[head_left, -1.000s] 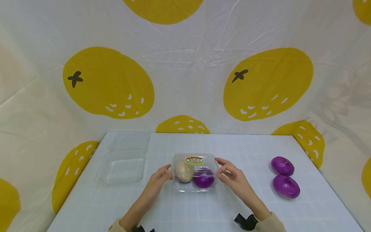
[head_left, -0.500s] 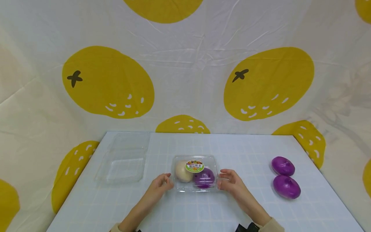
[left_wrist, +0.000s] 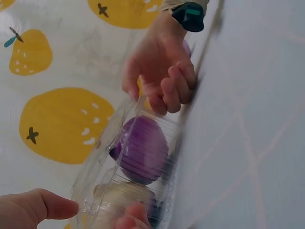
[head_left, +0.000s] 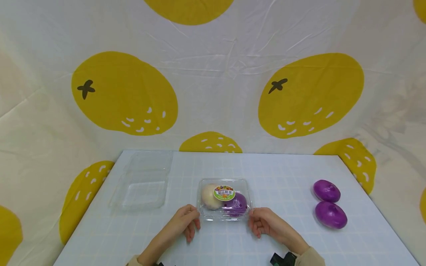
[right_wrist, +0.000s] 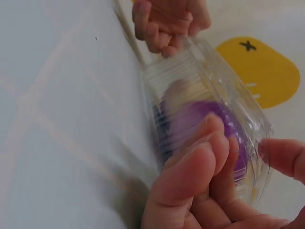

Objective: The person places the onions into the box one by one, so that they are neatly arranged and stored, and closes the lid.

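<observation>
A closed clear plastic box [head_left: 223, 181], with a colourful label on its lid, lies at the middle of the table. Inside sit a pale round item [head_left: 210, 198] on the left and a purple onion-like one [head_left: 237, 204] on the right. My left hand [head_left: 183, 221] pinches the rim near the front left corner, thumb [left_wrist: 62, 206] against it. At the front right corner my right hand [head_left: 271, 226] has its thumb [right_wrist: 283, 155] on the rim and the other fingers curled below. Exact fingertip contact under the rim is hidden in the head view.
An opened clear plastic box [head_left: 141, 190] lies on the left rear part of the white table [head_left: 219, 247]. Two purple onion-like items [head_left: 327, 191] [head_left: 331, 215] are on the right, one behind the other. A patterned cloth [head_left: 216, 92] hangs behind the table.
The box's lid has come down flat. Both hands have moved toward the front corners, and their fingers have curled in below the rim. The other items have stayed put.
</observation>
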Demonstrator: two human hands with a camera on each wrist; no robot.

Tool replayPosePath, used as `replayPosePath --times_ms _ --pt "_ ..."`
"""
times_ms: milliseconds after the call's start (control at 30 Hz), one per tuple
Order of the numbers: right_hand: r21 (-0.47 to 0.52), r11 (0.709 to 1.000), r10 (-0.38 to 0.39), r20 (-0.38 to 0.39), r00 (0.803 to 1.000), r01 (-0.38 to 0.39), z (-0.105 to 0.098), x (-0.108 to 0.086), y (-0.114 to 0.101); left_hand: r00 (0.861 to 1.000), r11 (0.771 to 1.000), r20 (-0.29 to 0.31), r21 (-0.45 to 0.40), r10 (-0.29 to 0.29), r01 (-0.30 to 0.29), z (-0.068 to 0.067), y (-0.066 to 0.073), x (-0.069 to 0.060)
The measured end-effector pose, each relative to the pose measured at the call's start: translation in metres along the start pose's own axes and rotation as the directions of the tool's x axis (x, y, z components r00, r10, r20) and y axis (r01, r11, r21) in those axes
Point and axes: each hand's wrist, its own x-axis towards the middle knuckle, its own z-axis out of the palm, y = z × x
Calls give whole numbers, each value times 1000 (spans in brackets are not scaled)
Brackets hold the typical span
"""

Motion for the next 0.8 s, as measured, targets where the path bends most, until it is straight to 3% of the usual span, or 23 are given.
replayPosePath --times_ms 100,233,433,533,667,800 --pt "-22 1000 5 51 999 -4 -4 4 1 994 998 95 -42 -44 48 -2 -4 2" --pt "-26 999 -18 83 996 20 -7 7 2 986 991 148 -102 -73 89 -3 -10 8" --pt "-18 998 -54 93 994 56 -11 9 6 967 964 249 -237 -58 118 -4 -18 16" --pt "-12 997 -79 107 991 81 -13 11 9 963 956 269 -287 17 63 -5 -25 19" --pt "17 993 -117 144 983 116 -15 12 11 963 947 244 -320 115 -32 -4 -32 21" --pt "26 990 -141 159 977 139 -16 13 14 969 946 206 -316 138 -68 -2 -34 21"
